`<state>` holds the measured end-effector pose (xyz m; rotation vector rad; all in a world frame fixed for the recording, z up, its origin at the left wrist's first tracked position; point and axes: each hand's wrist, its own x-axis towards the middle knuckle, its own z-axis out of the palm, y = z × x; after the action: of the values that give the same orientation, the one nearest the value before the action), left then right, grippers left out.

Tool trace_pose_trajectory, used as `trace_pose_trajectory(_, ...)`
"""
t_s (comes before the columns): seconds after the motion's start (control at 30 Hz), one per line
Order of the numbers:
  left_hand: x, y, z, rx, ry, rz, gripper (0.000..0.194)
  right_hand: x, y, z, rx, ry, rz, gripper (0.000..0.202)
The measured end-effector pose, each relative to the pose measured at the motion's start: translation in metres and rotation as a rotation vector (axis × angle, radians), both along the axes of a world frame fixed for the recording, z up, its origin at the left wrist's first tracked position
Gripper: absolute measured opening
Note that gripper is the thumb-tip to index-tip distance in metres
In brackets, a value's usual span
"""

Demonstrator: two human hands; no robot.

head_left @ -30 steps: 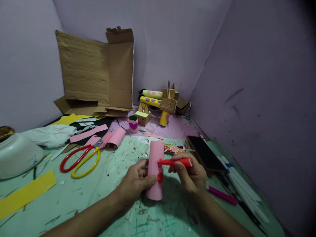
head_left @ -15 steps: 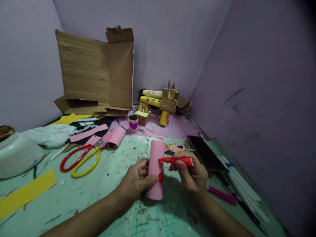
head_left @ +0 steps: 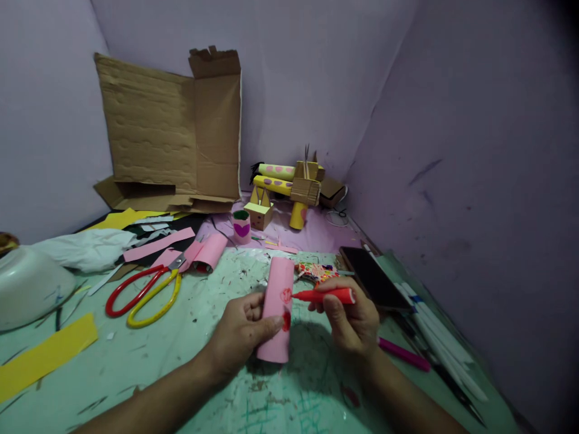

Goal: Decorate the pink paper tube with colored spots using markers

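A pink paper tube (head_left: 277, 343) stands slightly tilted in my left hand (head_left: 246, 334), whose fingers and thumb close around its left side. Two red marks show on the tube: a filled spot beside my thumb and a scribbled, partly filled one above it. My right hand (head_left: 350, 319) grips a red marker (head_left: 335, 295) like a pen. Its tip points left, at the tube's right edge near the upper mark; whether it touches I cannot tell. Behind the marker lies a flower-patterned piece (head_left: 314, 271).
Red-and-yellow-handled scissors (head_left: 151, 289) and a yellow paper strip (head_left: 49, 358) lie left, near a white bowl (head_left: 31, 289). A phone (head_left: 373, 277), a purple marker (head_left: 404, 354) and white sticks (head_left: 446, 343) lie right. Behind stand a cardboard box (head_left: 172, 132) and yellow paper figures (head_left: 298, 187).
My left hand has shifted the pink tube a little left and turned it, so the upper red mark faces me more. The marker tip now sits at the tube's edge instead of over that mark.
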<state>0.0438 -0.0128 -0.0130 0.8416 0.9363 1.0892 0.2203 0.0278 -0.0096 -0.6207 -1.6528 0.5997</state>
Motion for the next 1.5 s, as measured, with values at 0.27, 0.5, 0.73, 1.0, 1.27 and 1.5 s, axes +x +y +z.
trace_pose_trajectory(0.27,0.0005,-0.0017,0.0012,0.040,0.102,-0.019,0.031,-0.0025,0.0019,0.0014,0.109,-0.181,0.017,0.009)
trace_pose_trajectory(0.5,0.0006,-0.0025,0.0038,0.056,0.141,-0.016,0.029,-0.0040,0.0029,0.0064,0.172,-0.228,-0.011,0.011)
trace_pose_trajectory(0.73,0.0010,-0.0013,0.0048,0.064,0.112,-0.029,0.025,-0.0028,0.0011,0.0072,0.128,-0.226,-0.011,0.013)
trace_pose_trajectory(1.0,0.0009,-0.0017,0.0037,0.044,0.091,-0.030,0.026,-0.0017,0.0013,0.0024,0.102,-0.209,-0.009,0.012)
trace_pose_trajectory(1.27,0.0009,-0.0012,0.0024,0.045,0.078,-0.020,0.025,-0.0014,0.0011,0.0045,0.110,-0.209,-0.020,0.012)
trace_pose_trajectory(1.5,0.0005,-0.0011,0.0008,0.022,0.066,-0.011,0.033,0.0016,0.0034,0.0024,0.018,-0.147,-0.020,0.009)
